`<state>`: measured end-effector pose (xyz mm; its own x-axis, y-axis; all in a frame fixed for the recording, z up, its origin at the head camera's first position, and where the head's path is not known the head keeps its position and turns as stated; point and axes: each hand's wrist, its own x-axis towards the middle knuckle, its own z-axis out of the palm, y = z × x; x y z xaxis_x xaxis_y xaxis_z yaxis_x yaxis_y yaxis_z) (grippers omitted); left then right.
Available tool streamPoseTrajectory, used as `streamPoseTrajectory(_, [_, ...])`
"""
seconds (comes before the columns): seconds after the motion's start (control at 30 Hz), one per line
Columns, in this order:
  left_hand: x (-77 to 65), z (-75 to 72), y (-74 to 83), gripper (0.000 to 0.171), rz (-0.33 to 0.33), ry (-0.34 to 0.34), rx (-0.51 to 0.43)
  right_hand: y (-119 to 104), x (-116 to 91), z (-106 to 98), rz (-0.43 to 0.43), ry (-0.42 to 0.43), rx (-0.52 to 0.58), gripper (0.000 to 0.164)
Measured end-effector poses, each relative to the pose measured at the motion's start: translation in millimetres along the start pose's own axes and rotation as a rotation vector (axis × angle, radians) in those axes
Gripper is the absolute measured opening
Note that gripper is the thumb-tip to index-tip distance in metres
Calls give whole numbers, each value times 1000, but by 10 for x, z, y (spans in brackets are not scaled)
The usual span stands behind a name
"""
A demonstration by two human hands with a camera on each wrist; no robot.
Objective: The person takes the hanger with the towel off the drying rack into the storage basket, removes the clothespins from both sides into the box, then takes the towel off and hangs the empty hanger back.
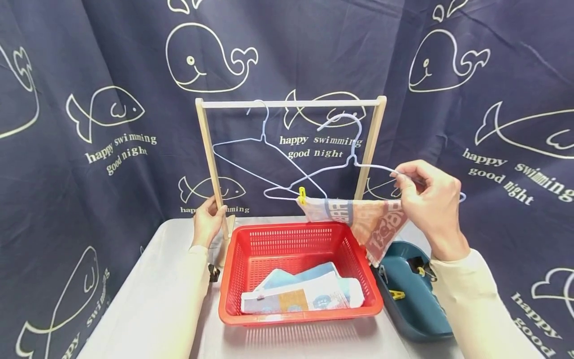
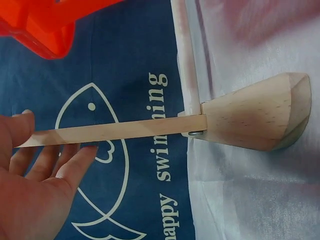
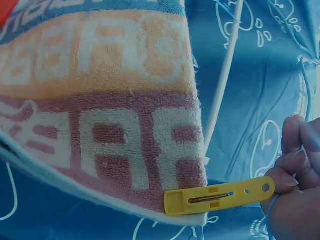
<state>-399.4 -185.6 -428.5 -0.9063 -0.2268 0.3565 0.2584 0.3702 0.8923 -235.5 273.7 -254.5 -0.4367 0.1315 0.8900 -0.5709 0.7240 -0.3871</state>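
My left hand (image 1: 207, 222) grips the left post (image 1: 208, 144) of a wooden rack low down, thumb and fingers on opposite sides of it in the left wrist view. On the right, my right hand (image 1: 426, 204) pinches one shoulder of a pale blue wire hanger (image 1: 359, 130), held in front of the rack with its hook just below the top bar (image 1: 305, 103). A striped towel (image 1: 363, 214) with lettering hangs from this hanger. One yellow clothespin (image 1: 302, 195) fastens its left corner; another yellow clothespin (image 3: 220, 196) bites the corner beside my right fingers.
A second wire hanger (image 1: 266, 118) hangs bare on the bar. Below stands a red basket (image 1: 300, 316) with folded cloths (image 1: 296, 299). To its right, a dark teal tray (image 1: 417, 309) holds yellow and black clips. A black clip (image 1: 214, 272) lies left of the basket.
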Motion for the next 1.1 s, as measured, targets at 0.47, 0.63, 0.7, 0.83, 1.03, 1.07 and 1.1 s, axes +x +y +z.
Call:
streamPoseTrajectory(0.47, [-241,-135,192,49,22,177,41,-414,145,-77,39,83,26,13])
streamPoseTrajectory(0.63, [-294,-195,344,44,61,173,21,-549,190,-66,62,74,57,14])
streamPoseTrajectory(0.7, [-318,-216,420,43,86,166,10,-524,181,-42,69,62,62,13])
streamPoseTrajectory(0.83, [-356,-275,567,39,132,155,-14,-484,120,31,89,27,71,11])
streamPoseTrajectory(1.03, [-439,-382,772,35,161,149,-41,-542,5,173,126,-33,101,9])
streamPoseTrajectory(1.07, [-455,-400,805,34,164,147,-44,-555,-15,197,133,-41,110,9])
streamPoseTrajectory(1.1, [-472,-421,840,33,170,146,-48,-567,-38,219,135,-50,119,9])
